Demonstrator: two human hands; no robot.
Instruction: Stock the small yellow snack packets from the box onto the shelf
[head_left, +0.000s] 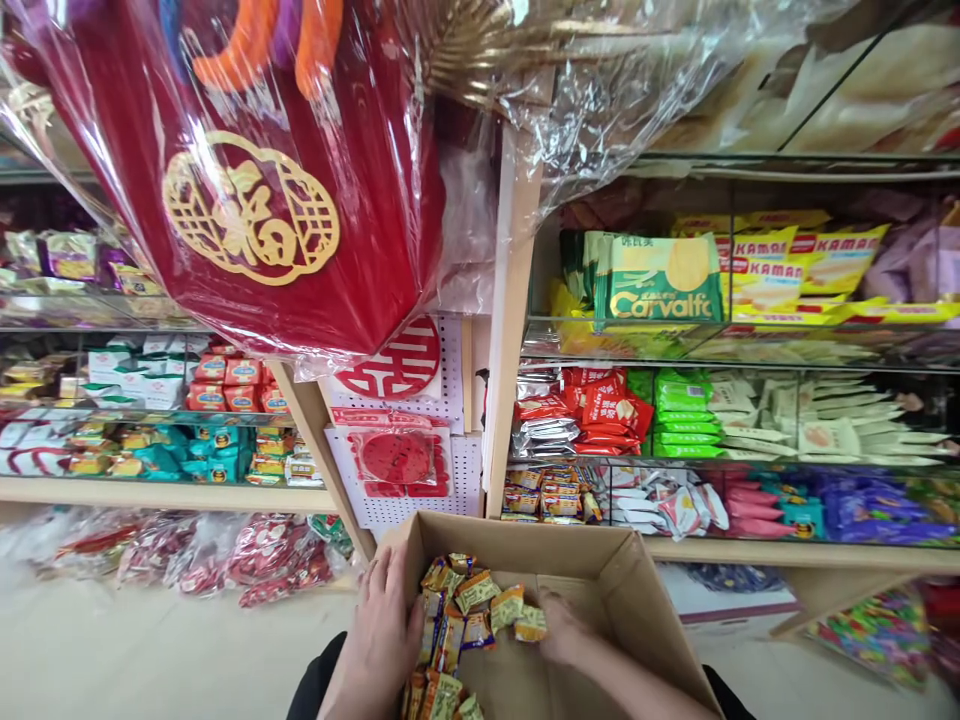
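Left hand (384, 622) clasps a box (517, 541), right hand (564, 632) a small orange-edged gold packet (530, 624).

The cardboard box (525, 538) is plain brown; the wrapped sweets (448, 640) in it mix gold, orange and dark blue. Above the box, the ornament (382, 210) is deep red with a gold openwork emblem (259, 220). Behind the box, the white pegboard (466, 480) is hole-dotted; up and right of it, packets (684, 418) are bright green.
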